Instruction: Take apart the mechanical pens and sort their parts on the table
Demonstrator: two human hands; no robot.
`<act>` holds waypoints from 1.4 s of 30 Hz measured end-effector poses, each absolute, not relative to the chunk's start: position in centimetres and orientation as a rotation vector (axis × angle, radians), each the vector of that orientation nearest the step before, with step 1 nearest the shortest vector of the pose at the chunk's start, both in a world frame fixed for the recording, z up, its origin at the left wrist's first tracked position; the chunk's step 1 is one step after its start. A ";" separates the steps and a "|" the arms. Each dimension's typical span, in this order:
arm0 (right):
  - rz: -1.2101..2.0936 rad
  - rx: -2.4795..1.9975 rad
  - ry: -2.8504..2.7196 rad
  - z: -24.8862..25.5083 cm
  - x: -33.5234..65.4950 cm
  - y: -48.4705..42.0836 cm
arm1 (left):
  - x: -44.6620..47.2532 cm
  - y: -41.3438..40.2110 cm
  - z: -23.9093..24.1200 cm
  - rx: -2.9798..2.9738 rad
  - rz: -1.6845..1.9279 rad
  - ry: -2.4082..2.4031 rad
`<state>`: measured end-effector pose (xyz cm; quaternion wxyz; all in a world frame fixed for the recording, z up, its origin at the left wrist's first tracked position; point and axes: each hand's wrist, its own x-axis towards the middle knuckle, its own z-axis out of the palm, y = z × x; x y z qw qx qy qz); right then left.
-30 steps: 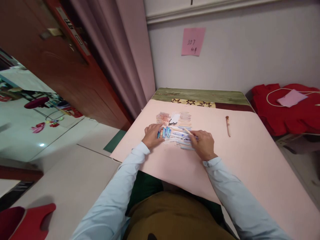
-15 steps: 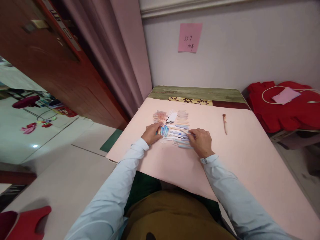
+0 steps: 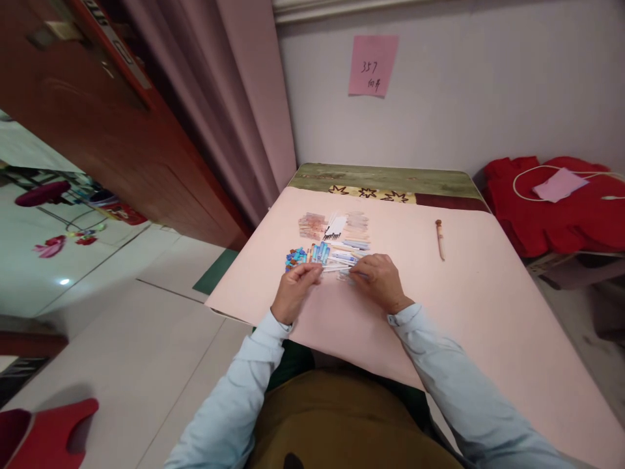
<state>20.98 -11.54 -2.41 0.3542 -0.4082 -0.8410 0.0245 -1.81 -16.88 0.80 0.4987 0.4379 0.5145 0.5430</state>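
Note:
My left hand is closed in a pinch at the near edge of the sorted pen parts; what lies between its fingertips is too small to name. Opposite it, my right hand pinches a thin bluish-white pen part, mostly covered by the fingers. Thin white sticks lie between both sets of fingertips; I cannot tell whether either hand holds one. Just beyond are blue cylinders, small blue and brown pieces and white-and-blue pen barrels.
Brownish clear tubes, black-tipped white refills and beige tubes lie farther back on the pink-covered table. One brown-topped stick lies off to the right. Red cloth sits beyond the table's right edge.
My left hand has drawn back toward me from the blue pieces, uncovering them, and its fingers now pinch. My right hand has shifted slightly left and nearer to it.

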 end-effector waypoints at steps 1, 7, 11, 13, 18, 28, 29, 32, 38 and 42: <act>0.074 -1.061 -2.199 -2.5 20.9 -11.6 | -1.5 -17.3 0.5 0.971 1.326 1.224; 0.116 -1.238 -2.196 -2.9 21.1 -11.5 | -0.7 -18.0 0.0 0.747 1.329 1.204; 0.116 -1.284 -2.189 -3.0 21.0 -11.6 | -0.6 -18.1 0.1 0.699 1.412 1.272; 0.120 -1.298 -2.166 -3.1 20.9 -11.8 | -0.8 -18.2 0.0 0.749 1.429 1.346; 0.118 -1.289 -2.104 -3.4 20.9 -12.0 | -2.0 -19.0 -0.8 1.389 1.413 1.580; 0.031 -1.217 -2.231 -1.7 17.4 -13.8 | -2.1 -19.4 -1.3 1.608 1.507 1.714; 0.054 -1.216 -2.271 -1.7 16.6 -14.0 | -2.2 -19.4 -1.4 1.601 1.524 1.719; 0.128 -1.251 -2.340 -1.7 14.4 -14.2 | -2.4 -19.5 -1.7 1.610 1.556 1.693; 0.150 -1.326 -2.407 -1.5 11.4 -13.6 | -2.5 -19.4 -2.0 1.607 1.548 1.685; 0.112 -1.435 -2.421 -1.0 9.9 -13.3 | -2.6 -19.2 -2.2 1.621 1.535 1.668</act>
